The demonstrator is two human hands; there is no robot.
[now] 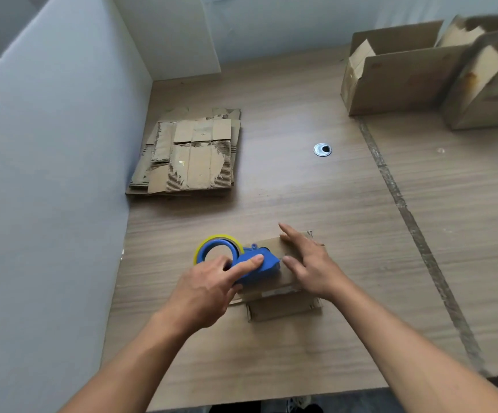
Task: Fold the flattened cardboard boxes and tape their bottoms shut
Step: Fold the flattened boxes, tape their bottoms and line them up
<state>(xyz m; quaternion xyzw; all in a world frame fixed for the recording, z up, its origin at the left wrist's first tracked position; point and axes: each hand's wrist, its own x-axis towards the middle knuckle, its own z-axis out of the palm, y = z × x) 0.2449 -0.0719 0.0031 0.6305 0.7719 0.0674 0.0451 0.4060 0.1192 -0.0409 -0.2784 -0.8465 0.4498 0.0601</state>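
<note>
The left hand [209, 290] grips the blue tape dispenser [267, 268] with the index finger laid along its top, pressing it onto a small cardboard box [283, 308] near the front of the table [301, 189]. The right hand [310, 263] lies flat on that box, fingers spread. Flattened boxes [194, 153] sit stacked by the left wall, well apart.

My left hand [209, 290] covers the handle of the tape dispenser [259, 266], so I cannot see where its blade meets the small box [283, 308]. My right hand [310, 263] hides part of the box top. The open boxes [489, 93] far right are blurred and cut by the edge.
</note>
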